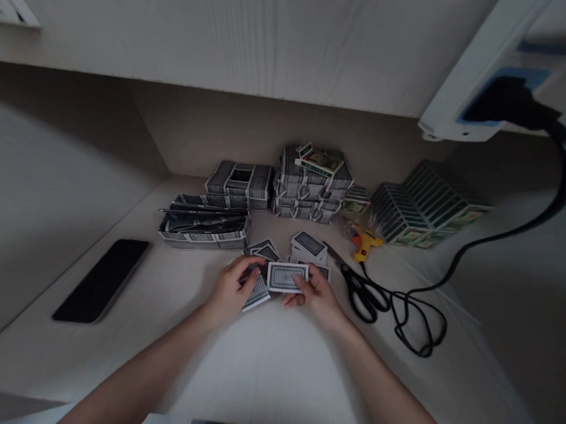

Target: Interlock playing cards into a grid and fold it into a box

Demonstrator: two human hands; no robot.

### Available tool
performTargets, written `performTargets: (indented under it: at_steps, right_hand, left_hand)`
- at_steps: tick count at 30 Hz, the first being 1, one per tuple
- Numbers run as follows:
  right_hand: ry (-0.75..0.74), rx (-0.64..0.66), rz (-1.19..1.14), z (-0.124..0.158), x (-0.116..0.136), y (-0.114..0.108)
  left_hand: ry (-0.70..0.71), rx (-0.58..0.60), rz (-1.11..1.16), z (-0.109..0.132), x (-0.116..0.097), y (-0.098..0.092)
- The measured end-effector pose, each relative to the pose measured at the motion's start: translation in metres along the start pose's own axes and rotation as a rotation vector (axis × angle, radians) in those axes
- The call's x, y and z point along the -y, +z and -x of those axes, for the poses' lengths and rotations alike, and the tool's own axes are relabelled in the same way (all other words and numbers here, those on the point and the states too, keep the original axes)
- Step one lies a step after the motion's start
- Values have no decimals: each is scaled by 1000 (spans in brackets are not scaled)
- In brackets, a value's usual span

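Note:
My left hand [233, 290] rests on a few loose playing cards [257, 292] on the pale desk [264, 364], fingers curled over them. My right hand [317, 293] pinches a face-down playing card [286, 277] by its right edge, held flat just above the desk between both hands. More loose cards [308, 244] lie just beyond my fingers.
Stacks of card decks [311, 185] and a card-built box [239, 185] stand at the back, a tray of cards with dark rods [205, 228] at left. Rows of decks [422, 208], an orange glue gun [365, 242], black scissors [360, 293] and a black cable [417, 322] lie right; a phone [101, 281] lies left.

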State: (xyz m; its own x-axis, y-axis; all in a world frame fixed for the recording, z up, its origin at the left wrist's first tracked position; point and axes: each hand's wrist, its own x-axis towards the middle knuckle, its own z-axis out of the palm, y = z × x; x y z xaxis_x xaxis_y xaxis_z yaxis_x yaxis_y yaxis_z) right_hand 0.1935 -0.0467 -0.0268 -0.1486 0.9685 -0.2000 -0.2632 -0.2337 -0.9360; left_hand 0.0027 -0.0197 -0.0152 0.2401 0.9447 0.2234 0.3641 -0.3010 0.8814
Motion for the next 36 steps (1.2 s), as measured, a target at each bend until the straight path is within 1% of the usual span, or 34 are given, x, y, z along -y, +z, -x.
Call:
performTargets:
  at_steps: [3,8,15,20,24,28,34,36]
  right_hand:
    - [0,-1,19,1,1,0]
    - [5,23,29,3,3,1]
    - [61,125,68,8,10,-3]
    - [167,242,162,13,18,-11]
    - [216,300,187,16,23,-14]
    - [254,320,207,18,27,-16]
    - [336,407,194,19,25,-19]
    - [347,417,169,19,23,-17]
  left_hand:
    - [-43,-28,-14,-1,3,0]
    - [-29,13,-34,-2,3,1]
    - [-42,13,-26,-1,7,7]
    - [-53,19,-12,0,9,8]
    - [-31,55,-43,1,9,8]
    - [-11,92,-59,3,6,7]
    - [30,176,-57,4,0,8]
    - [24,161,-59,5,1,9]
